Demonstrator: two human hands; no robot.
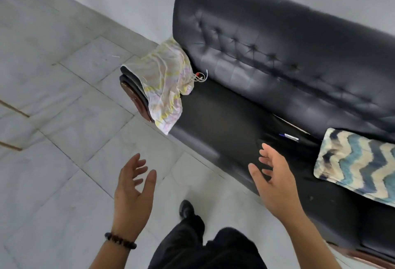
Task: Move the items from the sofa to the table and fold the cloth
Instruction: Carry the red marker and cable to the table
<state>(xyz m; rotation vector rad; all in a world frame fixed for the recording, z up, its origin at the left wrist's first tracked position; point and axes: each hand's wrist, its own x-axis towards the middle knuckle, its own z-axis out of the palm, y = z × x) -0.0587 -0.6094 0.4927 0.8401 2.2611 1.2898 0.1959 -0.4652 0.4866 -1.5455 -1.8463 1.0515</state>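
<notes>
Sofa: black tufted leather sofa; stands on a grey tiled floor; runs from upper middle to lower right of the view.
Cloth: pale cloth with a yellow and pink pattern; crumpled, not folded; draped over the armrest at the sofa's end; 1 corner hangs down the front, another edge lies on the seat.
Cord: thin white cord with a red bit; on the seat, touching the cloth's edge by the backrest; too small to tell more.
Pen: 1 pen, blue end, silver barrel; on the seat close to the backrest; just past the right fingertips, not touching them.
Cushion: blue and cream zigzag cushion; flat on the seat; near the pen.
Left hand: left hand over the floor; fingers spread, loosely bent; holds nothing; dark bead bracelet on the wrist.
Right hand: right hand over the seat's front edge; fingers spread wide; holds nothing.
Person: black trousers; 1 black shoe on the floor between the 2 hands.
</notes>
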